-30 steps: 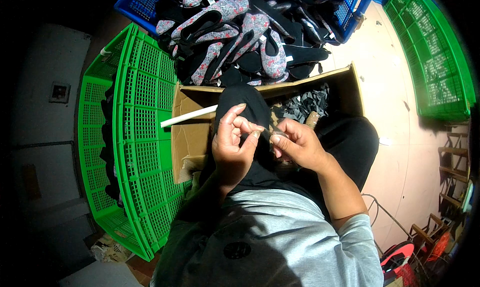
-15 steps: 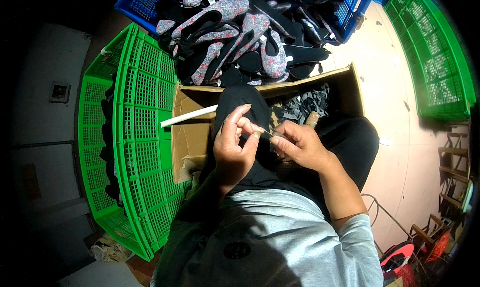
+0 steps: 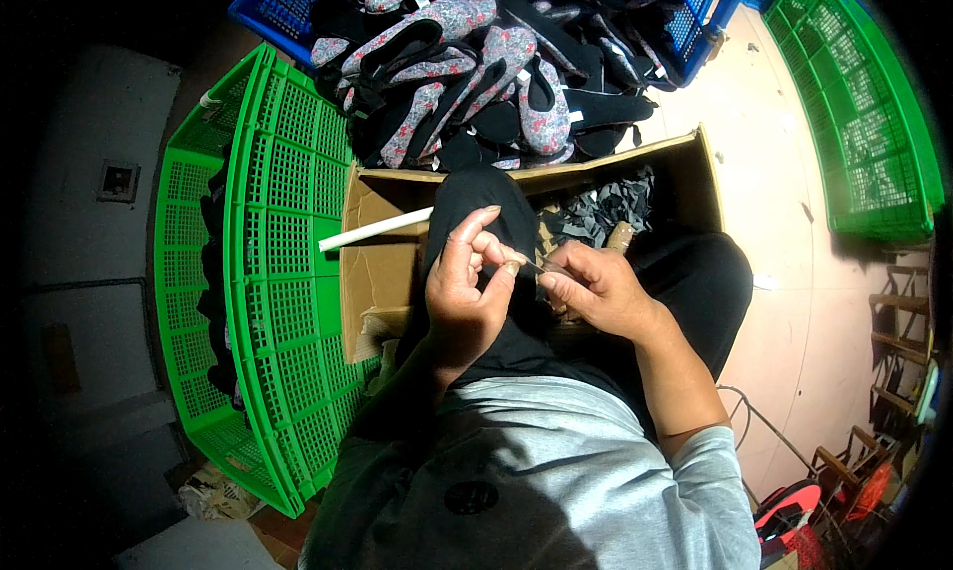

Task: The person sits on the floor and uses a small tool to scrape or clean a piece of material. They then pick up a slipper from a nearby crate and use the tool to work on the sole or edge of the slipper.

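Note:
Above my lap, my left hand (image 3: 469, 290) pinches with thumb and index finger, its other fingers loosely curled. My right hand (image 3: 608, 294) is closed in a pinch just beside it. A thin needle-like piece (image 3: 534, 265) spans the small gap between the fingertips of both hands. It is too fine to tell its kind, and its ends are hidden by the fingers. Under the hands is my black-trousered knee (image 3: 482, 198). Beyond it lies a heap of floral slippers (image 3: 541, 103) with black soles and linings.
A cardboard box (image 3: 382, 277) with dark fabric scraps (image 3: 611, 205) sits around my legs. A white tube (image 3: 375, 230) sticks out at its left. Green crates (image 3: 298, 272) stand to the left and far right, a blue crate (image 3: 273, 9) behind the slippers. Wooden racks (image 3: 898, 342) are at right.
Both hands stay almost in place, still pinching. The thin piece between them looks darker now than its earlier bright glint.

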A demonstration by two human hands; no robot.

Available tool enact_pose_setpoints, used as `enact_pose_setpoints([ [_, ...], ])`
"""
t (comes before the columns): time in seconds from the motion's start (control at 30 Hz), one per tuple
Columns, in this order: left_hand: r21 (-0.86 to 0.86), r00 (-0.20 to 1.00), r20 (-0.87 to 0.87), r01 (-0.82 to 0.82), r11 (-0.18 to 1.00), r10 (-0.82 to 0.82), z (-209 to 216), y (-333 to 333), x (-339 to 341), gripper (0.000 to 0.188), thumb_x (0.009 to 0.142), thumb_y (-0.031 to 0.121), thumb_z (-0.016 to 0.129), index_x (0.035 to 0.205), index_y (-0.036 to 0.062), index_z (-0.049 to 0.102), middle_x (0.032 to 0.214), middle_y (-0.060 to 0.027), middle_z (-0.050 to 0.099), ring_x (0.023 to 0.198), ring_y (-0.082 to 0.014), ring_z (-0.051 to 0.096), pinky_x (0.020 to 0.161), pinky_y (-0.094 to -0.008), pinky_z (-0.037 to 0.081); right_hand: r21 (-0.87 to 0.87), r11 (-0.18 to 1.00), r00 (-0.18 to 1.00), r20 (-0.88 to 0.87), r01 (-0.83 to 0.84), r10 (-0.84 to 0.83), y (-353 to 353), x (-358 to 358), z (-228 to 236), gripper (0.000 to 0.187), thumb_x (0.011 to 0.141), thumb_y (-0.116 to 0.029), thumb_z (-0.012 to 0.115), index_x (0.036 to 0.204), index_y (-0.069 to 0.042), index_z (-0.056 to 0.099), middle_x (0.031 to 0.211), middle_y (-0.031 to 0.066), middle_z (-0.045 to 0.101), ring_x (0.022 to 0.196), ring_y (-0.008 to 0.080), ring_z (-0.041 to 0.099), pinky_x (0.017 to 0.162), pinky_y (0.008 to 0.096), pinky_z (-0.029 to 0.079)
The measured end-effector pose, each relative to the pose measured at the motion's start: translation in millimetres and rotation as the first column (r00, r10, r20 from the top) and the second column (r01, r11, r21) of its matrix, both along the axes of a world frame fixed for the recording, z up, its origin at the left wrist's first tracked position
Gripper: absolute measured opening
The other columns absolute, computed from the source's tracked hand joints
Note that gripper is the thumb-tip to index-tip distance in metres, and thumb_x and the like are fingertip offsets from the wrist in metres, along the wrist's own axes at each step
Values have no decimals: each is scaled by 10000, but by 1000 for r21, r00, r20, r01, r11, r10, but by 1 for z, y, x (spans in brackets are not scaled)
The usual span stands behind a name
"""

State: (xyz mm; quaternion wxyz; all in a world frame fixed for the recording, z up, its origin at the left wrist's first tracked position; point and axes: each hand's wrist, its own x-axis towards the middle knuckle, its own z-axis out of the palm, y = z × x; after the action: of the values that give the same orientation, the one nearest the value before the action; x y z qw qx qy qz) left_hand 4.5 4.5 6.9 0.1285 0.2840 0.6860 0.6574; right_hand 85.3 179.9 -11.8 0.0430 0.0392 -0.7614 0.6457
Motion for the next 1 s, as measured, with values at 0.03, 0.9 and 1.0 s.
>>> enact_pose_setpoints([
  [0.03,-6,1000,10,15,1000,-15,-1,-1,0,582,820,-170,543,1359,-34,369,892,-29,459,854,-112,545,861,-278,488,2,1000,1000,-3,-3,3,0,0,1,169,925,-182,629,890,-25,576,650,51,613,580,127,607,538,272,468],
  [0.9,249,899,437,-146,957,23,-7,0,-1,586,828,-129,583,1356,-25,350,899,-31,475,873,-119,578,879,-283,490,-367,930,947,302,9,111,-5,-2,1,194,965,-205,583,866,-46,536,645,-2,604,513,46,529,459,206,414],
  [1.0,235,911,410,-143,961,36,-8,1,-1,586,829,-132,579,1356,-27,346,898,-31,472,871,-118,578,880,-282,492,-380,925,944,311,15,113,-6,-2,1,194,967,-208,581,865,-49,536,647,-3,605,513,45,529,457,203,412],
])
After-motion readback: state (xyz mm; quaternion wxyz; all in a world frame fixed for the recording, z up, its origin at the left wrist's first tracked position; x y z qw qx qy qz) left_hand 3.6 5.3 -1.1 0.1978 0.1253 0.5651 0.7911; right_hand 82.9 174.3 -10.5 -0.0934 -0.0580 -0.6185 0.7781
